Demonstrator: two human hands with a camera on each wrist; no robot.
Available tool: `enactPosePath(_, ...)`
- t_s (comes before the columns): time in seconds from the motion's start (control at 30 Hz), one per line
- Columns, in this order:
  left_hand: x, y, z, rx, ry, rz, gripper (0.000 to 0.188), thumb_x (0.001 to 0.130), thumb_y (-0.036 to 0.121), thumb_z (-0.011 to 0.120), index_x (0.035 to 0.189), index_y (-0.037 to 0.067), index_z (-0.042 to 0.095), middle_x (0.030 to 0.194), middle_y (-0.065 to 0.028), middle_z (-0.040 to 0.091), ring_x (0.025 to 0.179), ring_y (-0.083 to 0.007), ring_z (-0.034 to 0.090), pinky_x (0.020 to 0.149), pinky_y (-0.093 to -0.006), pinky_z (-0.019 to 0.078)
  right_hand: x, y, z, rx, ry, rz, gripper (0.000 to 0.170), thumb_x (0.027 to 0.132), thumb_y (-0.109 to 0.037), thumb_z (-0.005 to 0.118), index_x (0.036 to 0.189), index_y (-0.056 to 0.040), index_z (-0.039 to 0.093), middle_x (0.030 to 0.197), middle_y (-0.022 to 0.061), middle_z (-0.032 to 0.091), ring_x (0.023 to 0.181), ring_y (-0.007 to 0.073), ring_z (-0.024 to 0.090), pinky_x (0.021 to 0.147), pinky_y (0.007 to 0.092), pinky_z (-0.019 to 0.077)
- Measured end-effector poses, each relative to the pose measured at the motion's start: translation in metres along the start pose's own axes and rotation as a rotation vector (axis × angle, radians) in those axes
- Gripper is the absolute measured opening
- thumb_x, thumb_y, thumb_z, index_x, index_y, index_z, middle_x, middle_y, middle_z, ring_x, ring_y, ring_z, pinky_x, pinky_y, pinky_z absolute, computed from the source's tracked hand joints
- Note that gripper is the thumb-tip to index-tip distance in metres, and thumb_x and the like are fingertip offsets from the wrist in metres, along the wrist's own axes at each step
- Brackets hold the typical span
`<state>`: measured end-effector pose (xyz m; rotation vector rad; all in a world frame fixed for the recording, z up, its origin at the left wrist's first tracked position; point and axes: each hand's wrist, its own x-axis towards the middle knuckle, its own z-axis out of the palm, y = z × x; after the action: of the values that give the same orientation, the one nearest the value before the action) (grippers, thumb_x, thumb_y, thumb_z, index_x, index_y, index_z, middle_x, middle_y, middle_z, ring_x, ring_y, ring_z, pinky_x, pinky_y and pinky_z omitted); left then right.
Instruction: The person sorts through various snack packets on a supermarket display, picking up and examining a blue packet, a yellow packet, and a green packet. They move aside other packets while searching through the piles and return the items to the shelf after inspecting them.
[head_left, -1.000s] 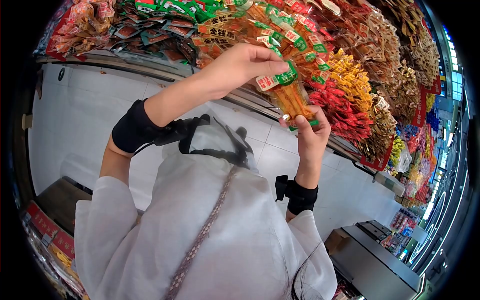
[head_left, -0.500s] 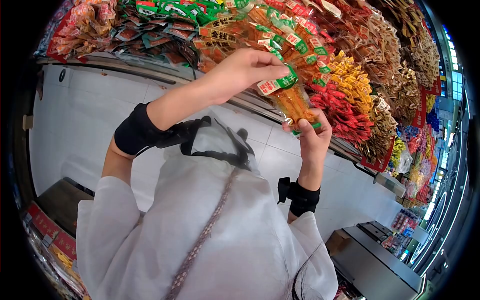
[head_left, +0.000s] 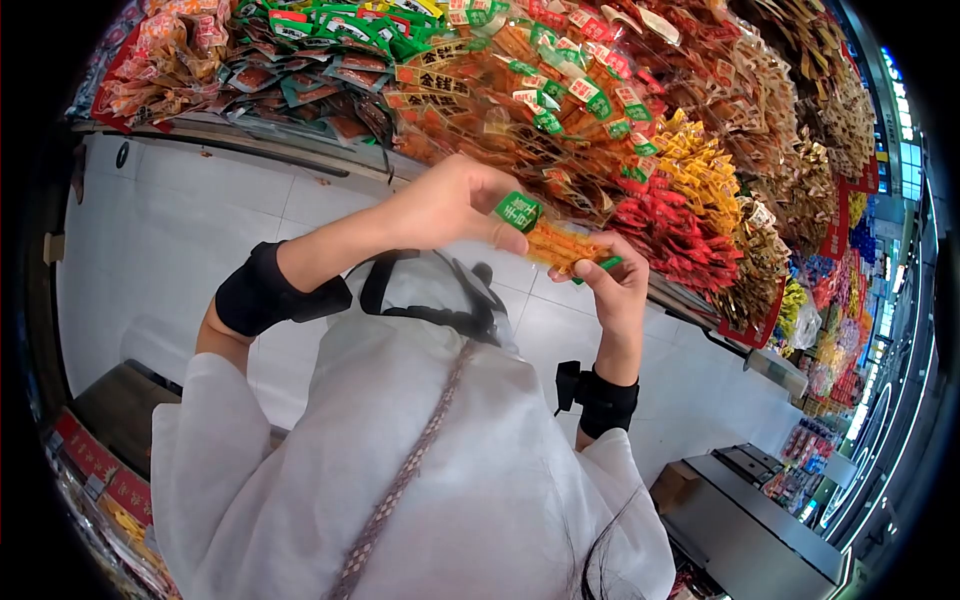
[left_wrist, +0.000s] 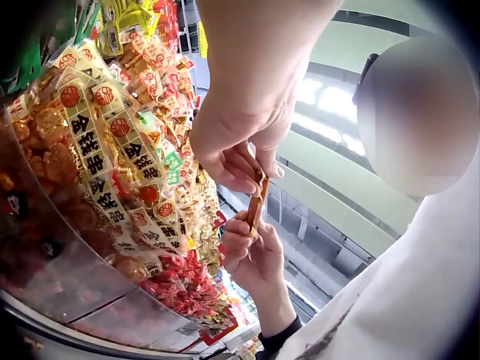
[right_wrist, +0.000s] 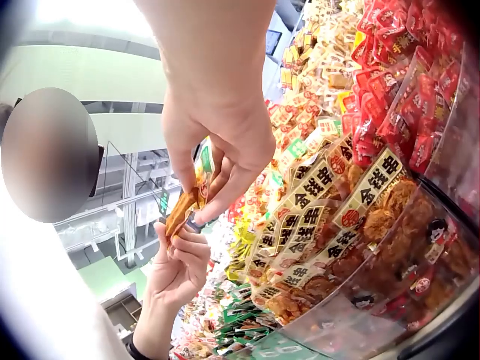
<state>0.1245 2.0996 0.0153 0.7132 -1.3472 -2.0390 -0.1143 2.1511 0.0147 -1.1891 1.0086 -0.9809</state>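
Note:
A clear snack packet [head_left: 560, 246] with orange-brown strips inside and green printing at its ends is stretched between both hands, held up in front of the chest. My left hand [head_left: 450, 205] pinches its left end, beside the green label, between thumb and fingers. At the opposite end, my right hand [head_left: 618, 285] pinches the packet near a green edge. In the left wrist view the packet [left_wrist: 257, 206] appears almost edge-on. The right wrist view shows its brown contents [right_wrist: 180, 214] between the fingertips; part of the packet is hidden behind the fingers.
Heaped wrapped snacks [head_left: 560, 110] fill the display beyond the hands, with red packets [head_left: 675, 235] and yellow packets [head_left: 695, 155] to the right. A clear display wall [right_wrist: 360, 307] edges the heap. A grey cabinet [head_left: 750, 530] stands at lower right on the tiled floor.
The packet has come away from the display, lower and nearer the body, and lies more level. My left hand has moved down with it; the right hand keeps its hold, shifting slightly.

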Motion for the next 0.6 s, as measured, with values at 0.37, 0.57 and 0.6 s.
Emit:
enactPosePath(0.37, -0.018, -0.007, -0.017, 0.183, 0.124, 0.129, 0.020, 0.073, 0.008, 0.074, 0.084, 0.000, 0.060, 0.073, 0.0038, 0.055, 0.067, -0.0014, 0.049, 0.058, -0.0179, 0.0393, 0.012, -0.003, 0.012, -0.092, -0.033, 0.073, 0.020, 0.078, 0.004, 0.062, 0.098, 0.0041, 0.059, 0.093, 0.0086, 0.061, 0.079, 0.0136, 0.061, 0.070, 0.0232, 0.0482)
enactPosePath(0.57, -0.047, 0.033, -0.060, 0.393, 0.379, 0.264, 0.016, 0.072, 0.001, 0.070, 0.084, -0.002, 0.060, 0.076, 0.0007, 0.051, 0.068, -0.0047, 0.046, 0.060, -0.0200, 0.0366, 0.049, -0.019, 0.019, -0.163, 0.026, -0.184, 0.025, 0.081, 0.001, 0.060, 0.105, 0.0030, 0.055, 0.099, 0.0067, 0.061, 0.092, 0.0137, 0.059, 0.081, 0.0255, 0.0465)
enactPosePath(0.6, -0.048, 0.041, -0.070, 0.381, 0.436, 0.297, 0.016, 0.073, 0.001, 0.070, 0.086, -0.002, 0.061, 0.076, 0.0009, 0.051, 0.068, -0.0044, 0.045, 0.059, -0.0193, 0.0362, 0.055, -0.026, 0.021, -0.260, 0.075, -0.211, 0.023, 0.082, 0.001, 0.059, 0.105, 0.0030, 0.055, 0.098, 0.0068, 0.061, 0.092, 0.0133, 0.059, 0.081, 0.0256, 0.0466)
